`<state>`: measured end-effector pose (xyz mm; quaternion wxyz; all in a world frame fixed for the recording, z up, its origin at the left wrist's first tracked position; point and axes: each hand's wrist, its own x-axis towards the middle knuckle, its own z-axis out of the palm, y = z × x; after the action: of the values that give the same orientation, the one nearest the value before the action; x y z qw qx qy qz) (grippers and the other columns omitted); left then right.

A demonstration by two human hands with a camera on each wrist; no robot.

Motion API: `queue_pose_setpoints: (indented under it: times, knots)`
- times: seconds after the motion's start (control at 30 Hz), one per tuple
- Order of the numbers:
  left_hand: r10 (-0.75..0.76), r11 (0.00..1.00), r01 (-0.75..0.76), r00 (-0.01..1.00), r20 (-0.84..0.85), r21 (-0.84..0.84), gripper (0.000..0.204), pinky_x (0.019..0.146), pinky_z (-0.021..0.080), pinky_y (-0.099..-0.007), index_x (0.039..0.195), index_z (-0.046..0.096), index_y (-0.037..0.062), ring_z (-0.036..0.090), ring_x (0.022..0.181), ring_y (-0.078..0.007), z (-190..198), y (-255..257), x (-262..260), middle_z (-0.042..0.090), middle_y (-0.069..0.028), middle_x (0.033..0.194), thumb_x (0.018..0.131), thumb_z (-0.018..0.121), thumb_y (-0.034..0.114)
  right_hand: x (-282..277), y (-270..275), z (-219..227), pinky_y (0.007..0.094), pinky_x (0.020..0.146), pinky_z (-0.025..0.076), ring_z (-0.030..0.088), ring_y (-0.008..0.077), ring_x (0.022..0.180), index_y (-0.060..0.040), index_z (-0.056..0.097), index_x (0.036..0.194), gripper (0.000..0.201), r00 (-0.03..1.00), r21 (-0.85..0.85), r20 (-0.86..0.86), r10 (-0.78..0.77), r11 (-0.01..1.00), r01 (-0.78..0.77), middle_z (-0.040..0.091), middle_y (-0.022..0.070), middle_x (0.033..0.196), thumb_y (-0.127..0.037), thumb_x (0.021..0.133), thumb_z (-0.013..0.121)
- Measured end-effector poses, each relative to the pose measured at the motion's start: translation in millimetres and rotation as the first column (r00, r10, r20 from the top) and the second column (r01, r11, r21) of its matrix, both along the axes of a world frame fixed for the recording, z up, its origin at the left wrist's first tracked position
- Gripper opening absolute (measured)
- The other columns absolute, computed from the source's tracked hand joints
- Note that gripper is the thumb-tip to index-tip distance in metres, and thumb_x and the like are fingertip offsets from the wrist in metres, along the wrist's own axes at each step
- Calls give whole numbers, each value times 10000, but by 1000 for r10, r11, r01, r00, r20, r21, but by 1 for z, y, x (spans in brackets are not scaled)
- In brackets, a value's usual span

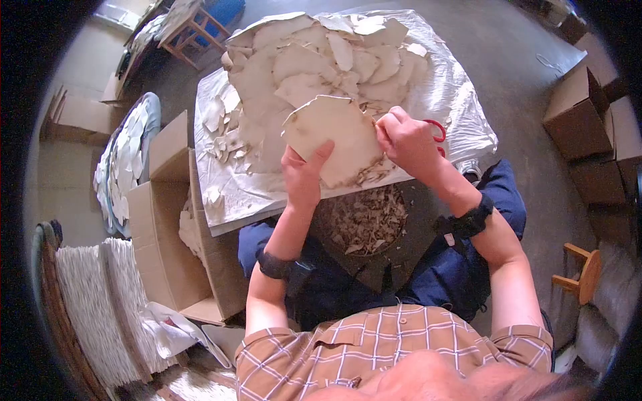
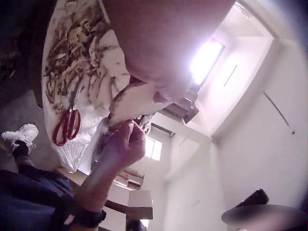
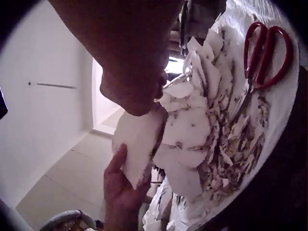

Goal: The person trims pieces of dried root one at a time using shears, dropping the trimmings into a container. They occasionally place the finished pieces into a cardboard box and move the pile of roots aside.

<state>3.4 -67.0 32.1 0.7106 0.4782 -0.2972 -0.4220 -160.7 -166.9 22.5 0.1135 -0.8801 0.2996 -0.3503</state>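
A pale, flat, dried-looking piece with a browned, ragged edge (image 1: 341, 144) is held up over the near side of the table. My left hand (image 1: 304, 174) grips its lower left, thumb lying across the face. At its right edge, my right hand (image 1: 406, 144) has curled fingers and pinches the brown rim; in the left wrist view those fingertips meet right at the edge. Red-handled scissors (image 3: 269, 55) lie on the white plastic cover, beside the right hand. Behind the held piece spreads a heap of similar pale pieces (image 1: 301, 63).
Below the table edge, between the knees, sits a round container of brown scraps (image 1: 368, 224). An open cardboard box (image 1: 160, 234) stands at the left, near a tray of white pieces (image 1: 127, 164). More boxes (image 1: 578, 110) and a small wooden stool (image 1: 582, 274) are at the right.
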Motion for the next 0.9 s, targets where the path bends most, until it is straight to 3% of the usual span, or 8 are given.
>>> queue_pose_setpoints:
  times: [0.13, 0.17, 0.23, 0.3, 0.5, 0.63, 0.83, 0.9]
  knots:
    - [12, 1000, -14, 995, -95, -23, 323, 803, 464, -294, 1062, 513, 5, 570, 914, -168, -1, -5, -2, 584, -82, 1006, 753, 602, -30, 5, -7, -3, 345, 491, 467, 562, 264, 564, -17, 518, 773, 116, 977, -16, 210, -39, 999, 44, 515, 103, 677, -121, 757, 567]
    - [14, 1000, -16, 995, -97, -26, 323, 803, 464, -294, 1062, 513, 5, 570, 914, -168, -3, -6, 0, 584, -82, 1006, 753, 602, -30, 4, -11, -1, 292, 450, 426, 534, 190, 535, -22, 525, 770, 82, 954, 395, 290, -80, 918, -43, 513, 57, 657, -101, 779, 546]
    - [-11, 1000, 13, 979, -205, 5, 340, 816, 459, -309, 1093, 490, 6, 560, 941, -186, -4, -6, 4, 568, -93, 1035, 767, 585, -16, 2, -17, 3, 240, 410, 385, 507, 115, 506, -26, 532, 768, 65, 929, 723, 342, -142, 671, -163, 511, 12, 636, -81, 801, 524]
    - [-8, 1000, 12, 971, -240, 17, 348, 819, 458, -313, 1106, 480, 10, 555, 952, -194, -5, -7, 6, 557, -96, 1051, 773, 579, -7, -2, -19, 8, 183, 398, 340, 469, 41, 506, -28, 539, 786, 109, 844, 868, 496, -206, 158, -471, 499, -24, 633, -120, 835, 506]
    - [-29, 1000, 30, 956, -293, 1, 370, 827, 454, -322, 1133, 456, 23, 545, 973, -211, -4, -7, 11, 538, -96, 1077, 781, 570, 16, -6, -31, 5, 169, 396, 338, 453, 37, 467, -42, 540, 781, 123, 709, 804, 582, -397, 149, -576, 509, -13, 637, -126, 851, 486]
    - [11, 1000, -9, 961, -277, 6, 356, 821, 456, -319, 1126, 465, 27, 547, 970, -208, -4, -7, 11, 542, -92, 1074, 785, 568, 18, -1, -15, 12, 181, 411, 352, 466, 46, 484, -33, 577, 822, 165, 862, 885, 466, -199, 120, -451, 531, -14, 650, -183, 864, 522]
    - [-8, 1000, 9, 968, -252, 5, 326, 799, 464, -304, 1076, 510, 30, 568, 925, -187, -9, -3, 11, 578, -79, 1029, 765, 602, -3, -7, -13, 15, 198, 452, 372, 496, 80, 507, -9, 614, 776, 122, 922, 857, 384, -41, 388, -340, 534, 5, 613, -117, 821, 578]
    - [-1, 1000, -2, 980, -199, -14, 327, 794, 467, -301, 1069, 517, 32, 571, 921, -182, -12, -3, 8, 583, -73, 1021, 759, 612, -10, -4, -11, 6, 284, 445, 428, 549, 216, 531, -22, 607, 733, 88, 954, 180, 269, 130, 967, -182, 547, 73, 617, -101, 762, 581]
